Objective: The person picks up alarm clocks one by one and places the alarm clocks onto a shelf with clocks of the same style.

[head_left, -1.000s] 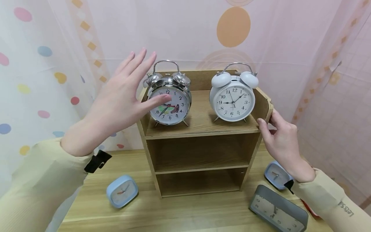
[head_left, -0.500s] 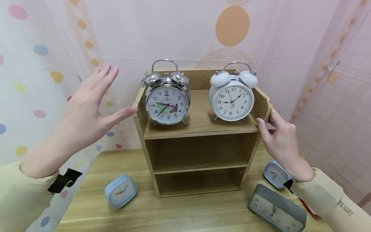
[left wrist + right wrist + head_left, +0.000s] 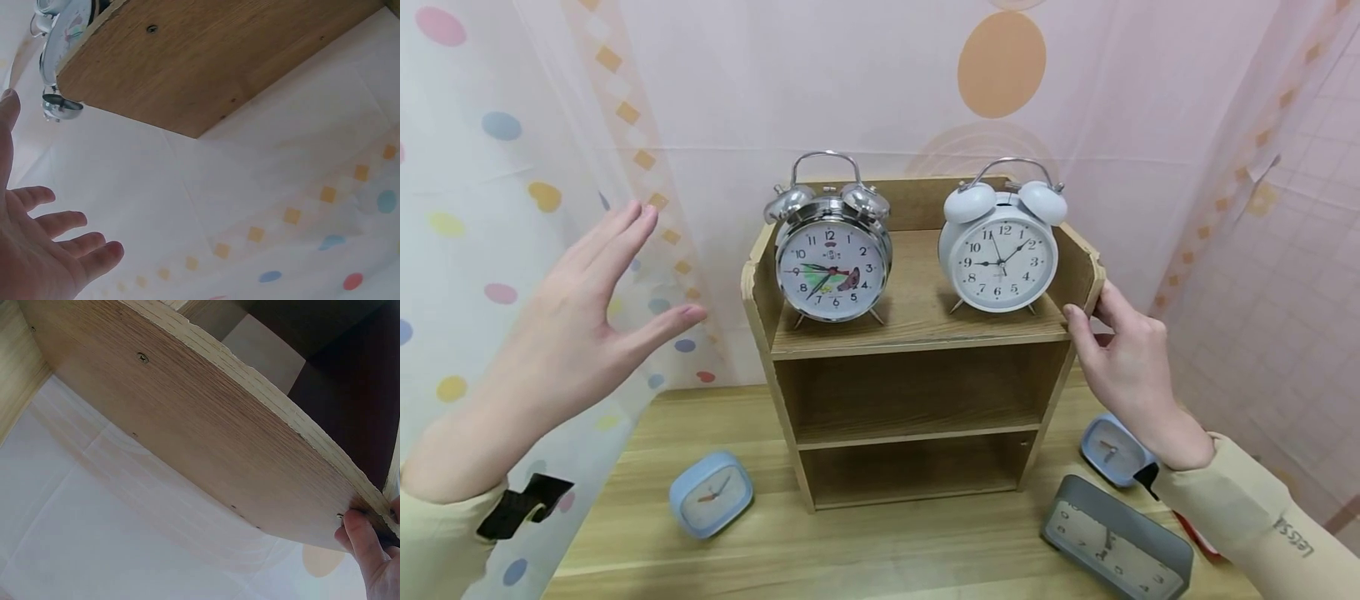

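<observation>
Left hand [image 3: 561, 333] fingers spread, holding nothing, well left of shelf [image 3: 917, 333]. Right hand [image 3: 1123, 367] fingers pinch shelf's right edge. Silver clock [image 3: 833, 260], white clock [image 3: 1000, 258] on top.

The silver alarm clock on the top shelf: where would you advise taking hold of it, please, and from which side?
Probably by the arched handle over the bells of the silver alarm clock, coming from above, since the shelf unit's side wall crowds its left flank. The left hand hovers open nearby, touching nothing.
</observation>
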A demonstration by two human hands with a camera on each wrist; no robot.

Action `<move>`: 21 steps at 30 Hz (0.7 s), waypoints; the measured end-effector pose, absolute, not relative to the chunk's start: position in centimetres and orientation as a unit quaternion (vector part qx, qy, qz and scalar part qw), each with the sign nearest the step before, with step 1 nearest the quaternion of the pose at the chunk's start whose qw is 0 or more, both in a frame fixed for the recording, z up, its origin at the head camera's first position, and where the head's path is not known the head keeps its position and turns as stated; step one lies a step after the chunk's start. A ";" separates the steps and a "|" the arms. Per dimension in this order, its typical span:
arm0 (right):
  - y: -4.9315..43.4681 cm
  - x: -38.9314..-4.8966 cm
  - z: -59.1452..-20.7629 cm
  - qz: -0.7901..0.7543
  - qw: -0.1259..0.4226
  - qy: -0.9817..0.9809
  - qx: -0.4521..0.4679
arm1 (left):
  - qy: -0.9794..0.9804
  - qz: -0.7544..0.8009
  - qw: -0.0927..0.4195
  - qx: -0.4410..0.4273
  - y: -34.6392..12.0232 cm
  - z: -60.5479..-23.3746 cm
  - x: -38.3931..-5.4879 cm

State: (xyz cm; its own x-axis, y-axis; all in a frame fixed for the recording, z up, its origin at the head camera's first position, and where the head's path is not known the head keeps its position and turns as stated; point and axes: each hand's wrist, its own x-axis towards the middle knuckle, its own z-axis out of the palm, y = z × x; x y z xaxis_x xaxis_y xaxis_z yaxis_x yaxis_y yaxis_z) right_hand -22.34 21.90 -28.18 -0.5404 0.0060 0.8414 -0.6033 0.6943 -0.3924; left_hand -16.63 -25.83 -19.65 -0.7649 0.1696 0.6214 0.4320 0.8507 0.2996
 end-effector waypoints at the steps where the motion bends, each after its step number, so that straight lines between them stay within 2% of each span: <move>1: 21.9 -22.3 -28.2 0.344 0.442 -0.807 0.185 | -0.913 -0.220 0.301 -0.164 -26.1 -20.0 -16.6; 7: 21.9 -22.3 -28.2 0.345 0.442 -0.807 0.185 | -0.909 -0.244 0.300 -0.156 -28.0 -22.7 -16.7; 13: 21.8 -22.3 -28.2 0.344 0.440 -0.809 0.184 | -0.923 -0.255 0.258 -0.125 -29.3 -25.7 -16.7; 21: 21.7 -22.2 -28.1 0.344 0.440 -0.810 0.180 | -0.924 -0.251 0.257 -0.130 -30.3 -29.7 -17.1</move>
State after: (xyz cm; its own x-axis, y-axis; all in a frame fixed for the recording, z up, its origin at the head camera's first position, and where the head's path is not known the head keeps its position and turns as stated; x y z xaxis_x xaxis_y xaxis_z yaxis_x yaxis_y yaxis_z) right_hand -22.20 21.74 -28.14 -0.5482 0.0105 0.8363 -0.5949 0.6979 -0.3987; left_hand -17.10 -30.29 -29.71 -0.8340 0.1115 0.5404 0.3699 0.8397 0.3977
